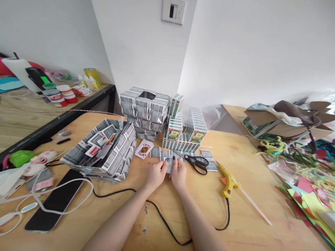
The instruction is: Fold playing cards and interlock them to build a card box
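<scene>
Between my two hands a small grey-patterned playing card piece [169, 166] is pinched, its back facing up. My left hand [157, 173] grips its left side with thumb and fingers. On its right side my right hand [179, 173] holds it the same way. Just beyond lie flat card pieces [155, 152] in a row. Black-handled scissors [198, 163] rest at the right of my hands, their blades over the cards. A face-up court card [144, 149] lies to the left. Farther right is a yellow glue gun [228, 180] with a clear glue stick in its back.
A box woven from cards [123, 157] holds loose cards at left. Behind stand stacked card-covered boxes [146, 108] and green-white card packs [180, 144]. A black cord [167, 223] runs under my forearms. A phone [56, 202] lies left; paper scraps [309, 198] are heaped right.
</scene>
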{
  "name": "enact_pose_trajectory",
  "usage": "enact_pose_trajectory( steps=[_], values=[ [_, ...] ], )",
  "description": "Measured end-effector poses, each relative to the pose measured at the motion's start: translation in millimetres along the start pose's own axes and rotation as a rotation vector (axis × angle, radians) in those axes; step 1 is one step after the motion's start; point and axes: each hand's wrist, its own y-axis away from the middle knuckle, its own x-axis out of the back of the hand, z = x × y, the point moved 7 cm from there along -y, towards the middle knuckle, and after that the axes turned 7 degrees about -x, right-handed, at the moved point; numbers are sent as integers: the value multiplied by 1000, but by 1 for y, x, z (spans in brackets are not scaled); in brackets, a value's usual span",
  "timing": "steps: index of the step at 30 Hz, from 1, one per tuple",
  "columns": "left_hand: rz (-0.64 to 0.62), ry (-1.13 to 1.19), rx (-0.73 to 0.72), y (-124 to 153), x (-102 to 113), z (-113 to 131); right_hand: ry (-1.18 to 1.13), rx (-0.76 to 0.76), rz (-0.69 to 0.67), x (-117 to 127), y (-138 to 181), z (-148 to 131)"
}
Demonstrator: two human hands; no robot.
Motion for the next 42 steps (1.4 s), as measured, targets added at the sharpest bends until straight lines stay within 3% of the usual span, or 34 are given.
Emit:
enact_pose_trajectory(
  steps=[6,13,17,24,29,35,39,42],
  values=[
    [8,112,63,-1,-3,-7,-160,-37,-96,-6,-2,0],
    [144,-41,110,-4,17,-17,-333,-63,-444,-27,2,-6],
    [150,-126,90,-4,18,-17,-297,-49,-411,-27,0,-1],
    [112,-144,65,-4,14,-18,-111,32,-207,-16,1,0],
    [87,-53,81,-5,13,-18,-167,-19,-251,-16,-1,-5],
    [213,110,116,-5,29,-22,-221,-57,-180,-7,-7,-2],
    [344,-145,15,-9,51,-20,-250,-55,-219,-10,-11,1],
    [295,-340,-67,-13,52,-18,-266,-67,-294,-15,-12,3]
  ],
)
